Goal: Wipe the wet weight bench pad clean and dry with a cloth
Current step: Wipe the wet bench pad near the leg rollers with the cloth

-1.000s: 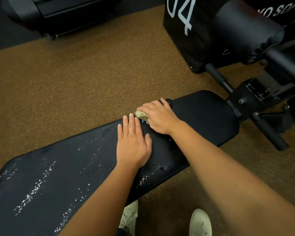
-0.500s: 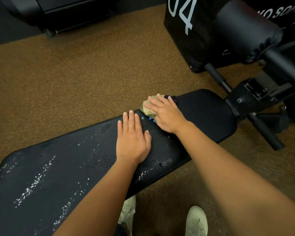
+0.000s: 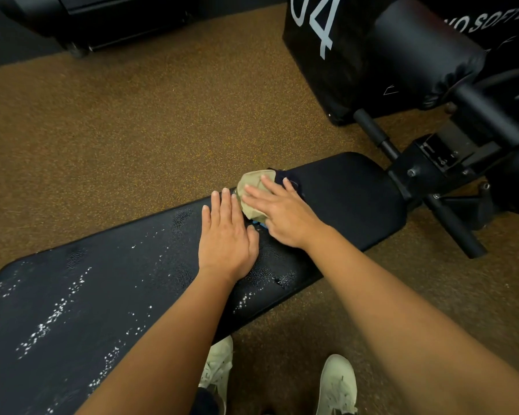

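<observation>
Below the pad's near edge two pale shoes [image 3: 337, 384] stand on the brown floor [image 3: 132, 130]. On the middle of the pad [image 3: 351, 205] the left hand [image 3: 226, 238] lies flat, fingers straight and together, holding nothing; it seems to brace. Just right of it the right hand [image 3: 282, 217] presses the cloth [image 3: 253, 187] down at the pad's far edge, fingers straight and spread on top rather than curled round it. The cloth is a tan wad with a dark fold under the fingertips and a bit of blue by the palm. The wiping stroke looks best done with the palm kept over the whole wad, so it does not slip off the far edge, and drawn in overlapping passes toward the pad's left end. The left hand should lift clear, since it rests on wet surface, and the cloth should be turned once soaked. The pad is long, black and cushioned. White beads and streaks of water cover its left stretch and its near edge by the wrists, while its right end looks matte and dry. Beyond that end sits a black metal frame [image 3: 426, 166].
</observation>
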### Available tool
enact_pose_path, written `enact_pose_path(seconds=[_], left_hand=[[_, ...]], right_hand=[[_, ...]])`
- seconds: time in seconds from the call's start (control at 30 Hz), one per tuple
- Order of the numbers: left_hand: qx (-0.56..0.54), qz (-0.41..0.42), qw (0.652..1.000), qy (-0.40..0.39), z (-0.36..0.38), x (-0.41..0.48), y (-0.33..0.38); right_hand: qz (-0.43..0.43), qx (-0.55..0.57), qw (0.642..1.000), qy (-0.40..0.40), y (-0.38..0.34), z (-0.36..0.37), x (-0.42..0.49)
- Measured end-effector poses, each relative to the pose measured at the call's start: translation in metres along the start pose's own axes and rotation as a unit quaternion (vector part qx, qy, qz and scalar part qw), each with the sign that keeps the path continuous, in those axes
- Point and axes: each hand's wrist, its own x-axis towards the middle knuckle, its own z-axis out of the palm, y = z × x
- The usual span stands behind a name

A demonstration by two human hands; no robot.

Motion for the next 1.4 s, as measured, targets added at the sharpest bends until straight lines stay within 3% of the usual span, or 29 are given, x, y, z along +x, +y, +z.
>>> enact_pose_path(seconds=[0.07, 0.23, 0.4, 0.57, 0.77, 0.93, 1.1, 1.27, 1.4], left_hand=[[0.004, 0.001, 1.0, -0.006, 0.0, 0.0, 0.0], [0.013, 0.001, 1.0, -0.005, 0.0, -0.001, 0.0], [0.013, 0.011, 1.0, -0.008, 0.0, -0.001, -0.002], [0.014, 0.015, 1.0, -0.015, -0.001, -0.001, -0.004], [0.021, 0.032, 0.999, -0.02, -0.001, -0.003, -0.01], [0.019, 0.034, 0.999, -0.003, 0.002, -0.003, -0.009], [0.019, 0.034, 0.999, -0.004, 0.001, -0.004, -0.009], [0.021, 0.031, 0.999, -0.001, 0.003, -0.004, -0.009], [0.019, 0.033, 0.999, 0.001, 0.003, -0.004, -0.009]], right_hand=[[-0.008, -0.007, 1.0, -0.003, 0.015, -0.005, -0.011], [0.094, -0.039, 0.995, 0.023, 0.0, -0.003, -0.003], [0.017, -0.027, 0.999, 0.022, -0.005, 0.007, -0.035], [0.122, -0.05, 0.99, 0.05, -0.013, 0.007, -0.029], [0.033, -0.047, 0.997, 0.045, -0.007, 0.014, -0.054], [0.143, -0.055, 0.986, 0.066, -0.017, 0.013, -0.035], [0.04, -0.051, 0.994, 0.086, -0.019, 0.024, -0.054], [0.144, -0.045, 0.984, 0.094, -0.023, 0.021, -0.041], [0.067, -0.047, 0.992, 0.092, -0.022, 0.028, -0.055]])
